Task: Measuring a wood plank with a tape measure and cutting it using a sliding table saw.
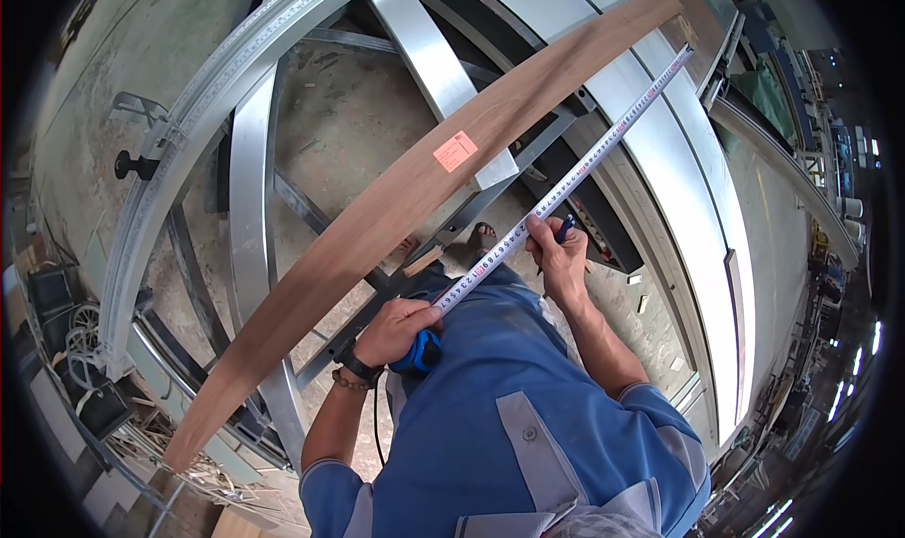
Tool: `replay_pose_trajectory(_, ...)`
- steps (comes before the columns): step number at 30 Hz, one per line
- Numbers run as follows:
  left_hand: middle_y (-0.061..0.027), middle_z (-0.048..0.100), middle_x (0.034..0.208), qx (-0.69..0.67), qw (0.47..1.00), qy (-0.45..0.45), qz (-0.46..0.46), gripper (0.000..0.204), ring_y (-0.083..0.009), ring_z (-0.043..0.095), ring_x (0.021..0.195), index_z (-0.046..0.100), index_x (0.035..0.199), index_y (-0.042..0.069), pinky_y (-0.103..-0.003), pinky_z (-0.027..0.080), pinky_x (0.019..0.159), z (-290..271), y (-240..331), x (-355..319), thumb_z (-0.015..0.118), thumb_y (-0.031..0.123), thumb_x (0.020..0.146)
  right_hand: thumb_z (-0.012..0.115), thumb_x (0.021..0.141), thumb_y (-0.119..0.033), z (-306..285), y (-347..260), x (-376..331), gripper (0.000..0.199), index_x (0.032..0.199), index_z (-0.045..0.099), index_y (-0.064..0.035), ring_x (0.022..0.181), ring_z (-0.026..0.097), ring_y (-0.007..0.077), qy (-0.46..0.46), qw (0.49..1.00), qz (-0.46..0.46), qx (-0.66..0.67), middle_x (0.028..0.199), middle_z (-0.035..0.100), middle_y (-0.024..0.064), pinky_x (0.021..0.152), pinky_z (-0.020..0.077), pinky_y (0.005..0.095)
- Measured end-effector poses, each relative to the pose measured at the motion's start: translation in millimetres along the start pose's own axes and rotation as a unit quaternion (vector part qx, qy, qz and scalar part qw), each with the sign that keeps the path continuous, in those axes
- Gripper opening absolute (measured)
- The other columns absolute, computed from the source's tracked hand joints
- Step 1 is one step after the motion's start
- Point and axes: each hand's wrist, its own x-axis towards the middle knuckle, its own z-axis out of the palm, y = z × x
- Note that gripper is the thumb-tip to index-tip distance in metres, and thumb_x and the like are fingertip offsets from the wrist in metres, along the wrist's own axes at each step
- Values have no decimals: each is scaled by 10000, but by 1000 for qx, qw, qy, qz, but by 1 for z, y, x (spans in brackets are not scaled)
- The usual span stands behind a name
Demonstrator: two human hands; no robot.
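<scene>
Left hand point(398, 331) curls closed around the blue tape measure point(426, 351); right hand point(563, 260) pinches its drawn-out blade point(613, 135) and a pen point(565, 228). The blade runs beside a wooden board point(391, 209) crossing the left edge of the silver tabletop point(698, 142).

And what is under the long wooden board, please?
Silvery metal beams pass beneath the wooden board, and floor shows around them. The parts directly below it are covered, so I cannot tell if anything else lies there.
</scene>
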Motion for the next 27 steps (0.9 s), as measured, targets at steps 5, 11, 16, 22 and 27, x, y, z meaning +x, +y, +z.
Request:
replay_pose_trajectory(5,-137,673,748,4,1000,0,6,383,-192,651,723,679,836,-28,-309,484,700,0,-3,0,520,302,950,658,900,-215,-2,-4,11,299,687,651,-6,498,415,25,13,999,-40,-26,576,550,-19,454,289,209)
replay_pose_trajectory(11,-64,651,789,-27,998,24,-44,286,-117,590,745,666,940,-21,-266,466,707,-20,-9,-22,528,225,979,671,857,-245,-58,-23,131,278,669,632,-44,501,436,57,116,984,-136,-16,586,546,-22,452,318,241)
replay_pose_trajectory(16,-69,637,841,69,996,33,-40,242,-116,582,794,637,1046,-13,-260,460,718,-15,17,-31,562,201,961,645,864,-218,-161,-59,210,296,644,621,-23,417,383,61,220,963,-153,35,530,523,-5,384,261,251)
replay_pose_trajectory(22,-60,645,782,55,989,137,-27,205,-99,573,735,668,984,-45,-253,455,650,-5,25,-23,611,143,925,644,850,-211,-178,-77,286,278,662,638,-6,414,408,71,213,965,-149,-22,534,538,13,385,284,258)
replay_pose_trajectory(27,-43,617,653,142,966,207,-53,267,-48,514,662,679,878,-50,-252,426,585,-8,51,13,596,200,928,635,819,-249,-178,-88,338,320,631,656,9,429,461,112,188,966,-161,-77,521,556,45,415,337,305)
